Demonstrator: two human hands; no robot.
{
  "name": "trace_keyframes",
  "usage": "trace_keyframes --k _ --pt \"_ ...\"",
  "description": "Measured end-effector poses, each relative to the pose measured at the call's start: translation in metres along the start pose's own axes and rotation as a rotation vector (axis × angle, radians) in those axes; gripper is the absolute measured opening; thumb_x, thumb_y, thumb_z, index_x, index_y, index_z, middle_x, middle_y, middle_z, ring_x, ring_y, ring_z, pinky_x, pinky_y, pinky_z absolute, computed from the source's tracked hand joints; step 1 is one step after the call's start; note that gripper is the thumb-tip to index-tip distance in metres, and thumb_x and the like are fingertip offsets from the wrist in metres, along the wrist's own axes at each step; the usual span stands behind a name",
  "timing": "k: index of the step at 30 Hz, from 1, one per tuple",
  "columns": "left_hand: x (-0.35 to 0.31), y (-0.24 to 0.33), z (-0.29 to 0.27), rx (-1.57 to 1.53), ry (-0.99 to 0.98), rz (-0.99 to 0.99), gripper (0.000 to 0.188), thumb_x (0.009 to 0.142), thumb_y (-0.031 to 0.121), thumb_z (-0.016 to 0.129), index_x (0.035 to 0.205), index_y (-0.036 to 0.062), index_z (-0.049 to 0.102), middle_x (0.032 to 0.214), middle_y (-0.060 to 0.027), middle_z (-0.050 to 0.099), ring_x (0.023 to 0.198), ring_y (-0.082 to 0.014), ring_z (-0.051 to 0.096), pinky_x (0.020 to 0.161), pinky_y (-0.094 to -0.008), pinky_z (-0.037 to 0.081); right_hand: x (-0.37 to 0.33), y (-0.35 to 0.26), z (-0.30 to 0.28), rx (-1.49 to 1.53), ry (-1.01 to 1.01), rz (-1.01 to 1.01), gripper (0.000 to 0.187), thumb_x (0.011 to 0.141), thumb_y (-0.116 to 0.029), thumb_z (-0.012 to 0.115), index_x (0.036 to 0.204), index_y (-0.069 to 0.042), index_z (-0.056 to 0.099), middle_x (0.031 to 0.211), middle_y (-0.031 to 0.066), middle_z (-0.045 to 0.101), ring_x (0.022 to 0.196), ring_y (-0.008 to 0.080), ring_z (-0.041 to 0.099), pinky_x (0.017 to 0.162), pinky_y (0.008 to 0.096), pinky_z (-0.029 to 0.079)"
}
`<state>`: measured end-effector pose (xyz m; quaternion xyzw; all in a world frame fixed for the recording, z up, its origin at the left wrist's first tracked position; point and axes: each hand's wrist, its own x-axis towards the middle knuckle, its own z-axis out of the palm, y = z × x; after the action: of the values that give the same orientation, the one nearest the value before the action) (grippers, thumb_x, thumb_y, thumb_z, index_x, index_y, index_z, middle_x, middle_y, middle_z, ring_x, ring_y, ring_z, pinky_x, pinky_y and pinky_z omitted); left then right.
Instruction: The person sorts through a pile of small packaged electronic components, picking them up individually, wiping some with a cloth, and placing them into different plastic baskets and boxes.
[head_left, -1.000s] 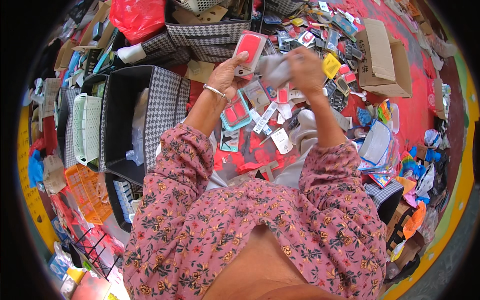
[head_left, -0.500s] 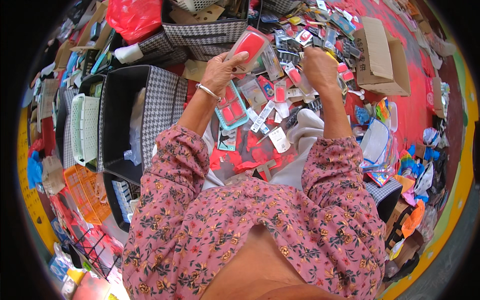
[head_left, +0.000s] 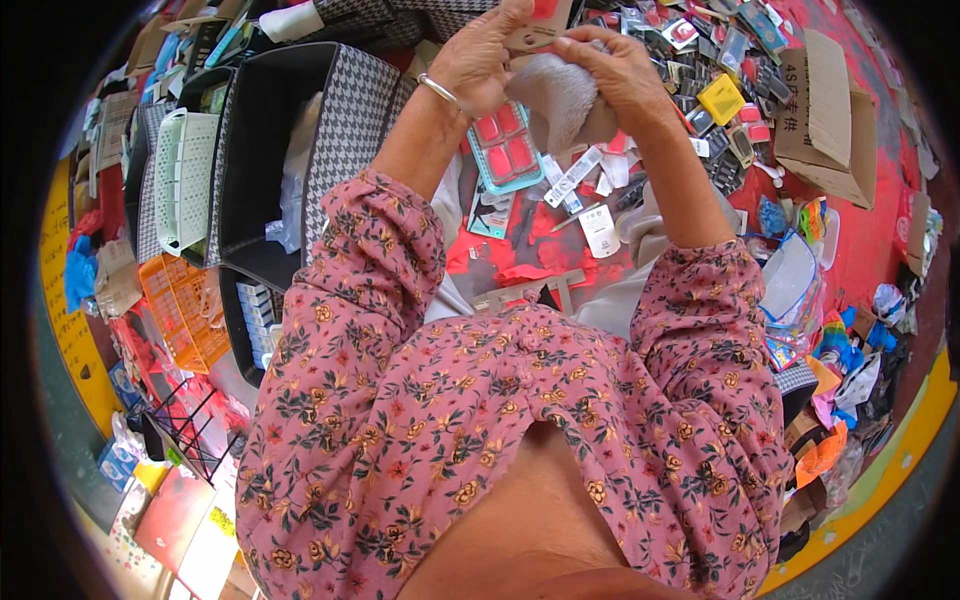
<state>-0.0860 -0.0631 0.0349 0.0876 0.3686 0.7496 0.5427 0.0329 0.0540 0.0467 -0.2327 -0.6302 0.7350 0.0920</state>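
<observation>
My left hand [head_left: 482, 62], with a silver bangle at its wrist, is closed on a carded pack [head_left: 540, 32] with a red item on its front. The pack is partly cut off by the upper edge. Close beside it, my right hand [head_left: 632, 85] has bent fingers around a greyish-white fuzzy piece [head_left: 560, 100], whose exact kind I cannot make out. Below the hands sits a light blue tray [head_left: 515, 187] of red packs. White cards [head_left: 600, 231] lie near my knees. A yellow box [head_left: 721, 99] rests on the pile right of my right hand.
An open cardboard box [head_left: 822, 100] stands at the right. Black-and-white checked storage boxes [head_left: 368, 115], a pale green basket [head_left: 183, 185] and an orange basket [head_left: 185, 310] are on the left. Plastic bags [head_left: 800, 280] lie at the right, and small packaged goods [head_left: 690, 70] cover the red ground.
My right hand has come from the pile up to my left hand, and the fuzzy piece now shows in it. The left hand, with the pack, is higher in view. The view has shifted.
</observation>
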Motion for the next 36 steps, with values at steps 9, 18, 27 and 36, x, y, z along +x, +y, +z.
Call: trace_keyframes --k 9,18,27,36 --pt "-0.015 0.039 -0.002 0.053 0.448 -0.044 0.017 0.078 0.026 0.061 0.088 0.0131 0.057 0.079 0.0009 0.056 0.074 -0.0119 0.053 0.080 -0.0362 0.037 0.009 -0.013 -0.036 -0.820 0.162 -0.332 0.025 0.074 -0.025 0.057 0.085 -0.004 0.063 0.078 0.0120 0.062 0.072 0.0223 0.060 0.069 0.0301 0.046" --pt "-0.018 0.051 -0.035 -0.219 0.501 0.147 0.023 0.076 0.012 0.056 0.098 0.0060 0.051 0.077 -0.0024 0.054 0.074 -0.0154 0.053 0.067 -0.0316 0.045 0.032 0.081 -0.050 -1.499 -0.204 -0.038 0.016 0.074 -0.014 0.048 0.079 -0.006 0.061 0.081 0.0149 0.062 0.077 0.0313 0.060 0.065 0.0404 0.048" --pt "-0.039 0.060 -0.027 -0.246 0.480 0.162 0.021 0.076 0.007 0.054 0.096 0.0044 0.048 0.083 -0.0050 0.053 0.079 -0.0169 0.052 0.073 -0.0297 0.043 0.116 0.180 -0.010 -1.561 -0.490 -0.105 0.019 0.072 -0.010 0.050 0.085 -0.007 0.063 0.087 0.0156 0.062 0.084 0.0321 0.059 0.069 0.0403 0.048" --pt "-0.049 0.062 -0.004 -0.208 0.609 0.131 0.021 0.077 0.006 0.053 0.097 0.0031 0.049 0.085 -0.0054 0.053 0.080 -0.0157 0.052 0.075 -0.0282 0.043 0.158 0.224 0.020 -1.588 -0.564 0.018 0.023 0.077 -0.015 0.047 0.088 -0.003 0.063 0.092 0.0178 0.061 0.088 0.0313 0.060 0.074 0.0390 0.047"
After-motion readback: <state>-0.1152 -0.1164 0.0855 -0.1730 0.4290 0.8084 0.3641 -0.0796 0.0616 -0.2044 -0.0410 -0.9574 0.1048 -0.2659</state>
